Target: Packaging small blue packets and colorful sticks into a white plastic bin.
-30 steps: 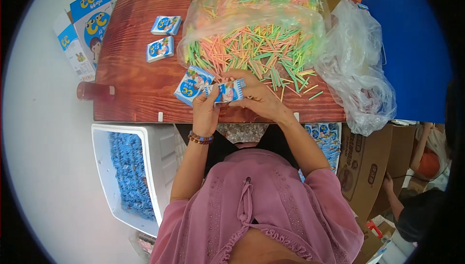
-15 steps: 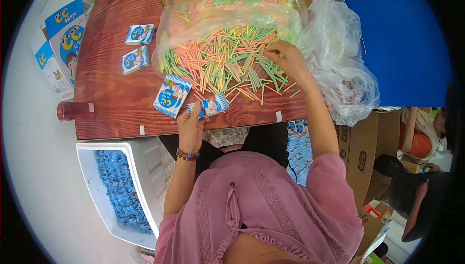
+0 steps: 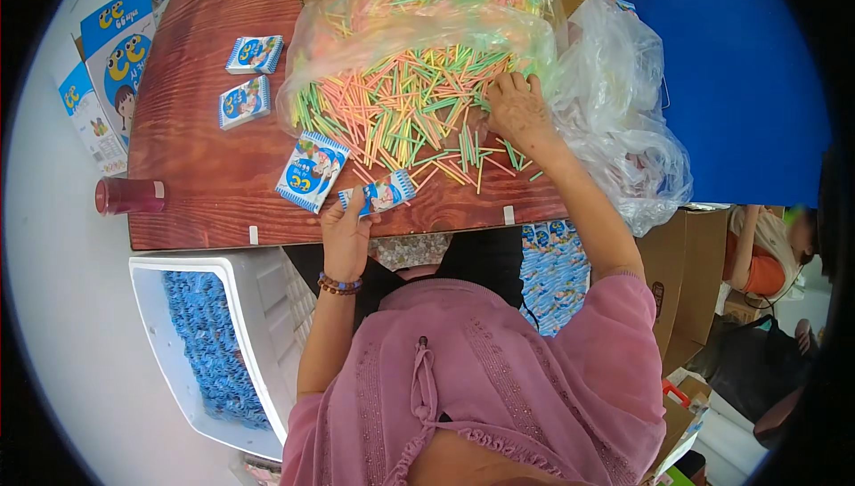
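Observation:
My left hand (image 3: 343,235) grips a small blue-and-white packet (image 3: 388,193) near the table's front edge, thumb on top. Touching that hand's fingertips, a larger blue-and-white packet (image 3: 312,170) lies on the table. My right hand (image 3: 524,116) is palm down at the right side of a heap of thin pink, yellow and green sticks (image 3: 392,103). Its fingers are bent and slightly apart among the sticks; the fingertips are partly hidden. The heap spills from a clear plastic bag (image 3: 312,45) onto the table.
Two small packets (image 3: 254,55) lie at the left of the wooden table (image 3: 191,147). A reddish cup (image 3: 129,196) rests on its side at the left edge. Below stands a white foam box (image 3: 233,308) of blue packets. Crumpled plastic (image 3: 614,103) and a blue panel (image 3: 730,76) are at right.
My right hand has turned palm down and its fingers have moved into the sticks. The left hand still holds the small packet. The view has shifted slightly.

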Demonstrator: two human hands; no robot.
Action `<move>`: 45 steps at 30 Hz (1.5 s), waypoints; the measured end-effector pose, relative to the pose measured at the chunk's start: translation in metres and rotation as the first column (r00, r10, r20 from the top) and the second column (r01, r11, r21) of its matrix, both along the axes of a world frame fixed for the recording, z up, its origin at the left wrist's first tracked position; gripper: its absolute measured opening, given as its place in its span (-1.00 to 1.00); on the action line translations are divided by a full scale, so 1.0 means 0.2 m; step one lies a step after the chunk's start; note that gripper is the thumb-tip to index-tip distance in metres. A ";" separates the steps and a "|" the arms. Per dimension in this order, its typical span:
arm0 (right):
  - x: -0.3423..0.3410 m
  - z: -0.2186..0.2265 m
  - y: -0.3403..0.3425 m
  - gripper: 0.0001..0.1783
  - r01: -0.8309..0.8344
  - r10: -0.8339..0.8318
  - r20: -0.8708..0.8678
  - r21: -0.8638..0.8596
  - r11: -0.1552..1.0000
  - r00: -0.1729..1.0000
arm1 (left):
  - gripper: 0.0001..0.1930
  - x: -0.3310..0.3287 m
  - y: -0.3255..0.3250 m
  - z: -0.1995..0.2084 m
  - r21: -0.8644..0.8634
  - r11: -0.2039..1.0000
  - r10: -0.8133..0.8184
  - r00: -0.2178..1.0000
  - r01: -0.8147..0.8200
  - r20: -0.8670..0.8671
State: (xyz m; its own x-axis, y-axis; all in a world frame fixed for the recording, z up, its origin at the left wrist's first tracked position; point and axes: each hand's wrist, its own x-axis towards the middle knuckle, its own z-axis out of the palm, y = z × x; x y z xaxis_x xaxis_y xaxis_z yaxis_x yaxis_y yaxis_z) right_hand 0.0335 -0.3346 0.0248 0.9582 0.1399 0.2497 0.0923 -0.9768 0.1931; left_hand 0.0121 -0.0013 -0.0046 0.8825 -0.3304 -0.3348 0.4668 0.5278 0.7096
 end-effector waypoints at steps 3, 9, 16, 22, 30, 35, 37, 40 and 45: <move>0.00 -0.04 -0.02 -0.74 0.019 -0.019 0.002 -0.037 0.999 1.000 | -0.86 0.00 0.00 0.00 -0.011 1.000 0.015 1.000 -0.016 -0.015; -0.02 -0.07 -0.08 -0.63 -0.038 0.045 -0.029 0.191 0.981 0.999 | -0.85 0.01 0.00 0.01 -0.010 1.000 0.022 1.000 -0.022 -0.015; -0.01 -0.04 -0.06 -0.67 -0.007 0.010 -0.003 0.551 0.834 1.000 | -0.84 0.02 0.00 -0.01 -0.069 0.997 0.015 1.000 -0.016 -0.013; 0.10 0.05 0.25 -0.74 0.272 0.234 -0.181 0.850 -0.452 0.955 | -0.85 0.04 -0.04 0.05 -0.095 0.995 -0.005 0.999 0.001 -0.045; 0.12 -0.13 0.51 -0.82 0.023 -0.034 -0.032 0.969 -0.246 0.999 | -0.88 0.05 -0.01 0.06 -0.116 0.993 -0.006 0.996 -0.004 -0.084; 0.13 -0.16 0.47 -0.77 -0.080 0.004 0.088 0.893 0.443 0.996 | -0.88 0.05 -0.03 0.09 -0.122 0.992 0.005 0.998 -0.012 -0.056; 0.12 -0.17 0.46 -0.76 -0.053 -0.011 0.065 0.890 0.454 0.998 | -0.87 0.05 -0.04 0.08 -0.118 0.992 0.035 0.996 -0.046 -0.085; 0.12 -0.18 0.44 -0.76 0.216 -0.030 -0.218 0.975 -0.060 0.976 | -0.87 0.05 -0.02 0.06 -0.135 0.991 -0.015 0.996 0.003 -0.085; 0.11 -0.24 0.40 -0.79 -0.155 -0.001 0.292 0.508 0.847 0.956 | -0.84 0.06 -0.10 0.11 -0.148 0.989 -0.012 0.998 0.002 -0.064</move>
